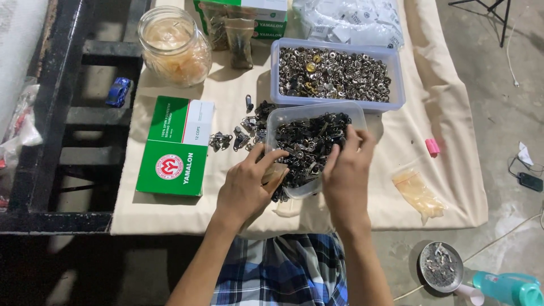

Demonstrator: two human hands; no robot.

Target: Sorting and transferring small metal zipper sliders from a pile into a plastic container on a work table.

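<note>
- Clear plastic tub point(345, 110) sits near the front edge of the cloth-covered counter point(453, 181), filled with small dark metal clips point(309, 144).
- Right hand point(347, 175) reaches into the tub's near side, fingers curled down among the clips; whether it grips any cannot be told.
- Left hand point(246, 187) rests at the tub's left front corner, thumb and forefinger pinched on a small piece that is too small to identify.
- Loose clips point(238, 136) lie on the cloth just left of the tub.
- Behind the tub, touching it, stands a second tub point(396, 79) of silvery round metal parts.
- Green and white box point(175, 147) lies to the left; glass jar point(173, 45) stands behind it.
</note>
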